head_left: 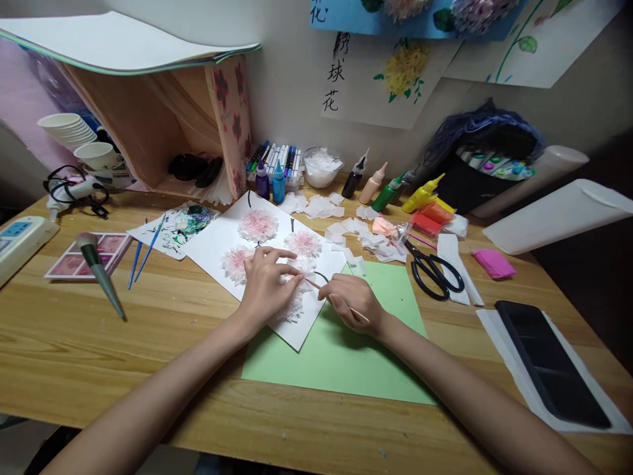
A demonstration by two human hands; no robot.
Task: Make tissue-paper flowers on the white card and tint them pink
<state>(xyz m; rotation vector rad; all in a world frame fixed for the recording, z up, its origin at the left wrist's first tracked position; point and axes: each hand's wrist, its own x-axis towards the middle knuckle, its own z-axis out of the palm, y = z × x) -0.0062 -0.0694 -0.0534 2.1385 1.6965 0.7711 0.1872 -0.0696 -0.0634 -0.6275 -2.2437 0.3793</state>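
A white sheet (212,247) with several pink and white paper flowers (258,225) lies turned at an angle, partly over a green sheet (336,369). My left hand (270,280) rests over the lower flowers, with thumb and fingers drawn together near a white flower; whether anything is between them is too small to tell. My right hand (353,300) is closed around a thin wooden stick (359,315), whose tip points left to the flower beside my left fingertips. Part of the lowest flower is hidden under my left hand.
Behind the sheet lie white paper squares (324,206), glue bottles (387,192) and a bowl (322,166). Black scissors (435,274) and a phone (551,363) are at the right. Brushes (101,274) and a paint-smeared paper (173,231) lie left, below an open box (148,132).
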